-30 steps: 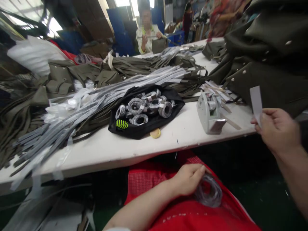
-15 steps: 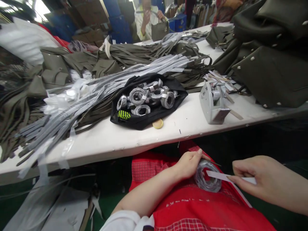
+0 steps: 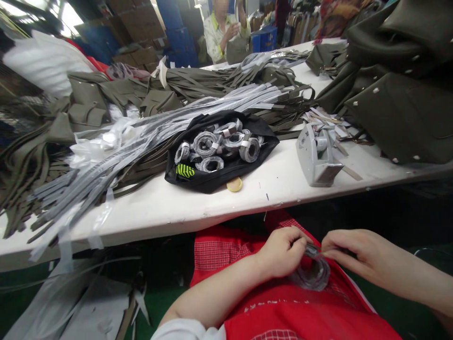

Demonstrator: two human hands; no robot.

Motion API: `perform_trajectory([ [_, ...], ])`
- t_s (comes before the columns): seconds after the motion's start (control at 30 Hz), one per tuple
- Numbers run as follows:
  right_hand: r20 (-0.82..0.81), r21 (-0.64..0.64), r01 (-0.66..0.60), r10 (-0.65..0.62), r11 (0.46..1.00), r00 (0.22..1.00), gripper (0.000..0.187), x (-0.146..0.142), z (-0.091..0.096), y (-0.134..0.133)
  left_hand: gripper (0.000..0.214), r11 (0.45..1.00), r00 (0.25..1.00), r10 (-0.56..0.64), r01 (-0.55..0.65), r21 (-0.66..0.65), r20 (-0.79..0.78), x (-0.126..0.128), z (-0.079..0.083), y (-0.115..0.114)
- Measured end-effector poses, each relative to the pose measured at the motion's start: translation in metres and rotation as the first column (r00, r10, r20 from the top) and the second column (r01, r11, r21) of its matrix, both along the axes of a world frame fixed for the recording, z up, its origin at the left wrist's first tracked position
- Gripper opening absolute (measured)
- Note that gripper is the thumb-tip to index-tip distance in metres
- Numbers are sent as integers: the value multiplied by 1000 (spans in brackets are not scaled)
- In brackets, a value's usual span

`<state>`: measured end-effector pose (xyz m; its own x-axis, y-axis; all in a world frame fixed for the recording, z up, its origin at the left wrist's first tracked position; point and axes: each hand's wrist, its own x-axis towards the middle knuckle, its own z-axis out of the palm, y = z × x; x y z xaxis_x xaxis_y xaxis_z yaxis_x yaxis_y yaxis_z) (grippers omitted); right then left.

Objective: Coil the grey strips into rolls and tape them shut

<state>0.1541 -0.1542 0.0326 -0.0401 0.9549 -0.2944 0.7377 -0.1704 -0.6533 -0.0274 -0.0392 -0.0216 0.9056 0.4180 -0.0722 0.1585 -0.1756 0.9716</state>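
Note:
A coil of plastic-wrapped strap (image 3: pixel 311 275) is held over the red apron on my lap. My left hand (image 3: pixel 285 250) is closed on the coil's upper left side, thumb and fingers pressed together there. At the coil's upper right, my right hand (image 3: pixel 354 252) pinches at its edge with thumb and forefinger. The white strip it held is now mostly hidden between the fingers and the coil. On the table ahead, several similar coils (image 3: pixel 205 143) lie on a black cloth bag (image 3: pixel 198 183), some banded with white strips.
A grey tape dispenser (image 3: pixel 314 156) stands on the white table (image 3: pixel 247 196) beside a yellow disc (image 3: pixel 234 184). Long straps (image 3: pixel 148 127) cover the left side. Dark green bags (image 3: pixel 417 113) are piled at right. Across the table, a person (image 3: pixel 222 35) holds a bag.
My right hand has moved left to the coil with the white strip, which was sticking out through the coil's middle. My left fingers have curled in more tightly.

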Motion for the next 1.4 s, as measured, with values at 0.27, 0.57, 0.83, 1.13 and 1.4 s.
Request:
perform_trajectory([
  [0.27, -340, -36, 389, -377, 921, 862, 46, -4, -50, 8, 17, 964, 984, 171, -179, 196, 57, 6, -10, -18],
  [0.57, -615, -140, 478, -455, 867, 645, 43, -13, -71, 14, 18, 965, 960, 246, -256, 60, 132, 14, 1, -22],
  [0.83, -548, 0, 291, -243, 957, 800, 42, 4, -52, 5, 26, 935, 945, 323, -328, -131, -59, 14, -9, -18],
  [1.13, -592, -146, 333, -352, 932, 725, 32, 2, -55, 8, 9, 922, 922, 386, -386, 5, -10, 9, 0, -31],
  [1.4, -426, -165, 156, -213, 974, 879, 20, 5, -45, 13, 19, 953, 953, 303, -302, 24, -26, 6, 3, -35],
])
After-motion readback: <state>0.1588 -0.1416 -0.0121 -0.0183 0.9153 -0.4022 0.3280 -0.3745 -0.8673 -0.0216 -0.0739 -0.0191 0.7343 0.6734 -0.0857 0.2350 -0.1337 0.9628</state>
